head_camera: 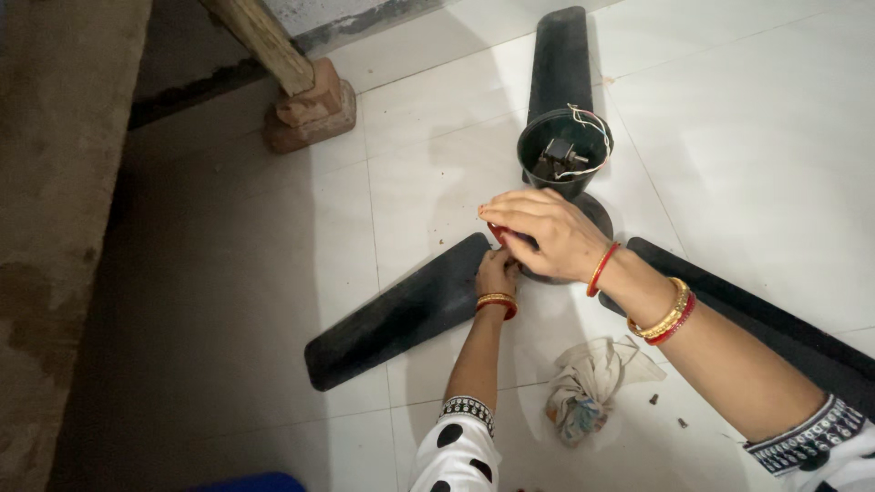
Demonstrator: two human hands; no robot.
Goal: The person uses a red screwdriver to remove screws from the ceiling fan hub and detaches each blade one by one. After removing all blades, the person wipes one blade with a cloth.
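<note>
Gripping a red-handled tool (497, 231) in closed fingers, the right hand (547, 239) works at the hub of the black three-bladed ceiling fan (401, 314) lying on the white tiled floor (775, 146). The left hand (497, 271) braces the hub below; whether it holds anything cannot be told. A slip of the tool could strike the left fingers, or snag the loose white wires (592, 137) in the black canopy cup (563, 150).

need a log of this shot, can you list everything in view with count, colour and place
black ceiling fan: one, three flat blades, lying on the floor, hub under the hands
black round canopy cup: one, on the hub, white wires and a small dark part inside
red-handled tool: one, only a bit shows under the right hand, kind cannot be told
crumpled rag: one, whitish with coloured patches, on the floor between the forearms
small screws: about two, dark, right of the rag
brick: one, reddish, under a wooden post, top left
tiled floor: white
left hand: at the hub, red and gold bangles
right hand: over the hub, on the tool
</note>
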